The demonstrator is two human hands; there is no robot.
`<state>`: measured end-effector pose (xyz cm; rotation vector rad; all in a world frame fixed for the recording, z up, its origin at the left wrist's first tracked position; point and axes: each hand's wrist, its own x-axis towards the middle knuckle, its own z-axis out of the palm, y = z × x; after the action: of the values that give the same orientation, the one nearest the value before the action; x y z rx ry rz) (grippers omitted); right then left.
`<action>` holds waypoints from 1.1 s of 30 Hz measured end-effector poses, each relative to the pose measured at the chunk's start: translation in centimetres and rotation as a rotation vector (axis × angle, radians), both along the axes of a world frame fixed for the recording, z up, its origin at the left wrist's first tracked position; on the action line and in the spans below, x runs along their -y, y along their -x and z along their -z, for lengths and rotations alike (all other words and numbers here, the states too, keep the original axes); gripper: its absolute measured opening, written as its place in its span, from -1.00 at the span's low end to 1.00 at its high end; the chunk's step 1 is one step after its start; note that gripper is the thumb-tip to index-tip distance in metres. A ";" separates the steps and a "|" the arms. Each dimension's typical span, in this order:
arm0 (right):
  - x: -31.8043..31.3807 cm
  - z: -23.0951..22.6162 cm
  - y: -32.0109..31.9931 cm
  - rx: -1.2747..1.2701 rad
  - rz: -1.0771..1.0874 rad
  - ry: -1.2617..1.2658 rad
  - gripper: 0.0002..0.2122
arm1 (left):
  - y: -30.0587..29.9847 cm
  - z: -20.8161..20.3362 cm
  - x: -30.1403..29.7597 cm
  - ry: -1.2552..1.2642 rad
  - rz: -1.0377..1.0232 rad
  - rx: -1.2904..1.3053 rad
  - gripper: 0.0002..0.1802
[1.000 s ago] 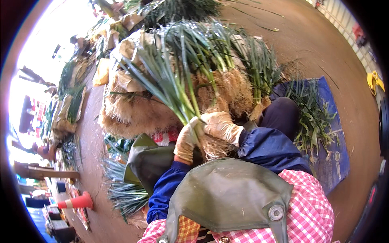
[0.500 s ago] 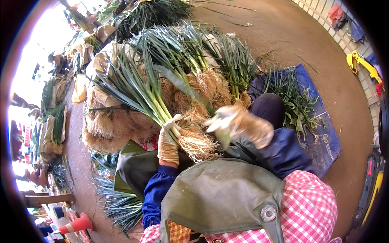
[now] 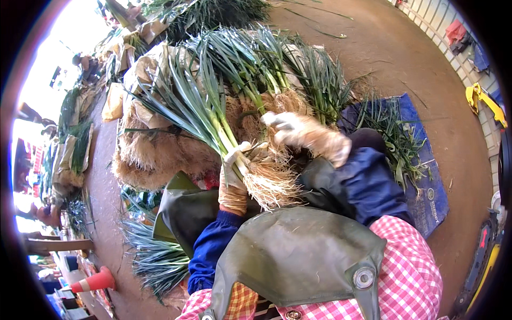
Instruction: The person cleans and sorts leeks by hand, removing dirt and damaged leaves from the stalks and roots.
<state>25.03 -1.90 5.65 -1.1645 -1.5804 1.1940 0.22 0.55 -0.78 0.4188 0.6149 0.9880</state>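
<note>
My left hand (image 3: pixel 233 184), in a pale, dirty glove, is closed round the white stems of a bunch of leeks (image 3: pixel 224 128). The green leaves fan up and to the left. Pale stringy roots (image 3: pixel 273 184) hang out to the right, over my lap. My right hand (image 3: pixel 312 136), also gloved and partly blurred, is above and to the right of the roots. Its fingers stretch left and seem apart, the tips beside a stalk of the heaped leeks (image 3: pixel 264 64). Nothing held in it can be made out.
A wrapped stack with matted roots (image 3: pixel 154 157) lies ahead on the left. Loose leaves lie on a blue sheet (image 3: pixel 426 181) at right. More leeks (image 3: pixel 154 261) lie by my left knee, near an orange cone (image 3: pixel 98 280). An olive apron (image 3: pixel 298 256) covers my lap.
My right hand has moved up and left toward the heaped leeks. A long blurred leaf beside it is no longer seen. My left hand keeps its hold on the leeks.
</note>
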 end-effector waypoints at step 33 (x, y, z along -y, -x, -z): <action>-4.1 3.1 4.7 0.572 -0.008 -0.113 -0.65 | 0.7 -0.2 -0.1 -0.030 0.051 -0.093 -0.62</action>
<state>20.33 2.16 2.53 -1.5085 -2.0391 0.7949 -0.47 0.67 -0.60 0.5064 0.6710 0.9338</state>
